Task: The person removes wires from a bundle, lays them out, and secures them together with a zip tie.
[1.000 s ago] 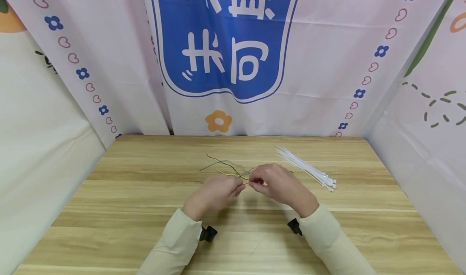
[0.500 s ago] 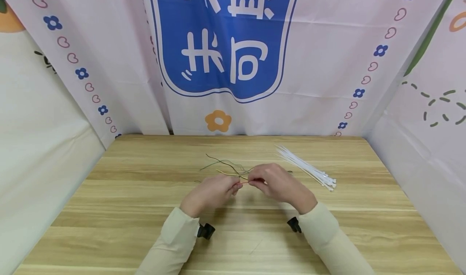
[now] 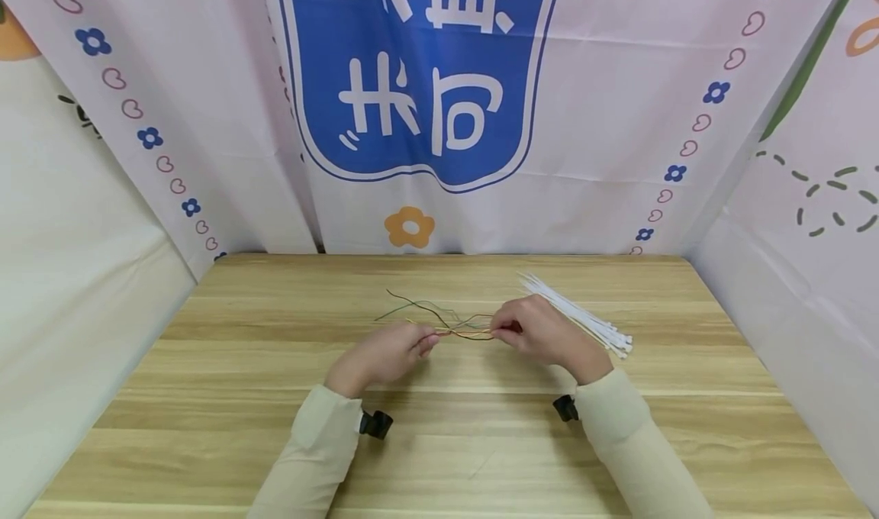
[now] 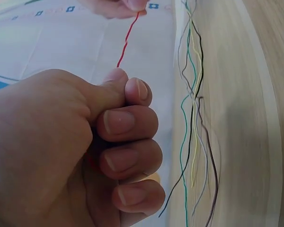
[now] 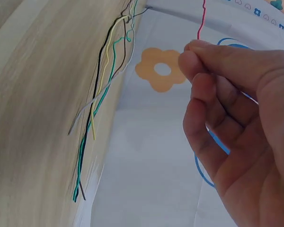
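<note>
My left hand (image 3: 384, 357) pinches a thin red wire (image 4: 127, 41) between thumb and forefinger, its other fingers curled. Farther along the same wire, my right hand (image 3: 545, 336) pinches it between thumb and fingertips. The red length runs fairly straight between both hands, held above the tabletop and slightly kinked. Behind it on the table lie loose thin wires, crossing one another: a black wire (image 4: 200, 47), a green wire (image 4: 181, 156), a yellow wire (image 4: 195, 156), a brown wire (image 4: 212, 165) and a grey wire (image 5: 85, 108). My right hand partly hides their right ends in the head view.
A bundle of white cable ties (image 3: 584, 313) lies at the back right, just beyond my right hand. The wooden table (image 3: 439, 458) meets a printed cloth (image 3: 584, 160) at its rear edge. Cloth also hangs at both sides.
My hands have moved apart, left hand leftward and right hand slightly rightward and up. A longer stretch of red wire now shows between them, and more of the loose wires is uncovered.
</note>
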A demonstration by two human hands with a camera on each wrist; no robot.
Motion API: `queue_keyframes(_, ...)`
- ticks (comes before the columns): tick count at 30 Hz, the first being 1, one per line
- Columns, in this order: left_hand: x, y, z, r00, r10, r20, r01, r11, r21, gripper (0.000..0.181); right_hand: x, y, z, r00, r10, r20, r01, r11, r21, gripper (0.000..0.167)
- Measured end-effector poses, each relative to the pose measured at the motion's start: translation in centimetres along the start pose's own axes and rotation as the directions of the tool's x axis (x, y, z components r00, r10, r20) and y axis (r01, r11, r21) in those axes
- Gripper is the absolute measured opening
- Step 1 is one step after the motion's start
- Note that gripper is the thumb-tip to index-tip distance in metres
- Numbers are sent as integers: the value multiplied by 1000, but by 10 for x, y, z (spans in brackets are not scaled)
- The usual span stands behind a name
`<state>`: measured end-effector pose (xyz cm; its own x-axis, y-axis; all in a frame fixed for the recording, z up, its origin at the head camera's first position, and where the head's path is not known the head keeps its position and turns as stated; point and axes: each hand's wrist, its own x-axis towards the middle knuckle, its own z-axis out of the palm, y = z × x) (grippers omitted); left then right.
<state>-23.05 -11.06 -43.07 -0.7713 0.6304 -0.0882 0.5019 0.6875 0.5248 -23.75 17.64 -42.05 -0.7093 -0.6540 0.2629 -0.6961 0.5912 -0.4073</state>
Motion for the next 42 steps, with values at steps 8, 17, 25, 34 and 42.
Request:
queue_keyframes(8, -7, -19, -8, 999, -30, -35, 29, 1000, -11, 36, -5, 15, -3, 998, 66, -1, -66, 998, 6, 6)
queue_keyframes(17, -11, -33, -17, 998, -18, -66, 13, 997, -78, 36, -8, 25, -5, 995, 96, 3, -96, 995, 31, 5)
queue_keyframes(25, -16, -37, -23, 996, -59, -68, 49, 989, -140, 42, -8, 25, -6, 996, 89, 4, -89, 996, 18, 5)
queue_keyframes(34, -23, -46, -31, 992, -51, -114, 35, 990, -134, 41, -10, 28, -11, 992, 123, -5, -123, 992, 14, 7)
queue_keyframes(42, -25, -55, -35, 994, 19, -110, -31, 993, -116, 39, -14, 37, -14, 985, 170, -8, -170, 985, 9, 7)
